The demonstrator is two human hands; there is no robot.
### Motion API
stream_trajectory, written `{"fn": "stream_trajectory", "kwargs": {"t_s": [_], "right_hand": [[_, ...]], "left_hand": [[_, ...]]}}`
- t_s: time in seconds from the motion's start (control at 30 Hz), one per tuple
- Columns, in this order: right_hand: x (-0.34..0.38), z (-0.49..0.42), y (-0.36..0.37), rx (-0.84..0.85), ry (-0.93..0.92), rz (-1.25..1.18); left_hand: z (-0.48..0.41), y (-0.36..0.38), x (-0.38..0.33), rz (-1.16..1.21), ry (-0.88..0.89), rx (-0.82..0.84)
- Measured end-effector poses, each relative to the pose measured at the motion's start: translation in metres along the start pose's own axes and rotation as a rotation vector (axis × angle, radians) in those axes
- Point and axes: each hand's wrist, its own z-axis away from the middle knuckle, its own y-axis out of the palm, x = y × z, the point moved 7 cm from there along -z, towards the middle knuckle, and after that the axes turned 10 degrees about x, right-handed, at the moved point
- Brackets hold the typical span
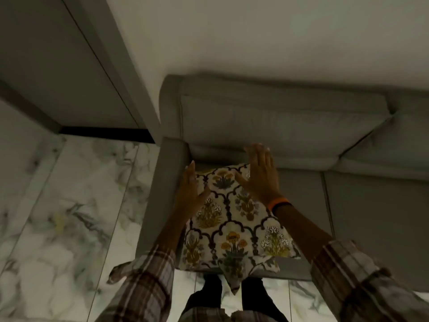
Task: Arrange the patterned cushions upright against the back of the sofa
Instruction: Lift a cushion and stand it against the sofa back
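Note:
A cream cushion [234,219] printed with yellow and green flowers in dark arches lies flat on the grey sofa seat, close to the left armrest. A second patterned cushion [234,273] pokes out beneath it, one corner hanging over the seat's front edge. My left hand [191,194] rests flat on the top cushion's far left corner, fingers spread. My right hand [261,175] lies flat over its far right corner, fingertips reaching toward the sofa's back cushion [278,119]. Neither hand grips anything.
The sofa's left armrest [162,194] runs beside the cushions. More grey seat [376,217] stretches to the right. A marble-patterned floor [69,205] lies to the left, a pale wall [255,38] stands behind the sofa, and my feet stand at the seat's front edge.

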Motion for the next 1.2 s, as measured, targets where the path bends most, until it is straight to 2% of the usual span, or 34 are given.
{"fn": "stream_trajectory", "kwargs": {"t_s": [0.07,0.13,0.23,0.33,0.4,0.43,0.5,0.6,0.67,0.73,0.83,0.97,1.07,1.2], "right_hand": [[-0.023,0.014,0.027,0.082,0.083,-0.080],[-0.051,0.033,0.059,0.203,0.232,-0.154],[-0.086,0.047,0.096,0.283,0.456,-0.343],[-0.108,0.057,0.126,0.348,0.670,-0.652],[-0.124,0.061,0.134,0.334,0.815,-0.861],[-0.131,0.062,0.131,0.322,0.870,-0.964],[-0.146,0.067,0.120,0.321,0.920,-1.146],[-0.170,0.075,0.075,0.160,0.778,-1.254],[-0.193,0.086,0.034,0.040,0.709,-1.302],[-0.222,0.093,-0.002,-0.035,0.621,-1.323],[-0.293,0.104,-0.045,-0.125,0.552,-1.287],[-0.399,0.107,-0.071,-0.170,0.537,-1.172],[-0.480,0.097,-0.064,-0.179,0.536,-1.051],[-0.573,0.080,-0.026,-0.172,0.550,-1.027]], "left_hand": [[-0.001,0.019,0.024,0.096,-0.087,0.035],[0.006,0.040,0.052,0.206,-0.256,0.069],[0.001,0.061,0.077,0.378,-0.430,0.069],[-0.001,0.077,0.095,0.537,-0.598,0.039],[0.003,0.080,0.093,0.601,-0.730,0.023],[0.003,0.077,0.082,0.596,-0.734,0.028],[0.000,0.068,0.050,0.555,-0.625,-0.016],[-0.004,0.065,-0.020,0.563,-0.393,-0.120],[-0.010,0.080,-0.067,0.571,-0.376,-0.133],[-0.028,0.107,-0.105,0.613,-0.362,-0.077],[-0.069,0.157,-0.167,0.727,-0.218,0.011],[-0.116,0.230,-0.232,0.645,-0.163,0.116],[-0.156,0.292,-0.259,0.605,-0.073,0.156],[-0.203,0.382,-0.261,0.507,-0.110,0.213]]}}
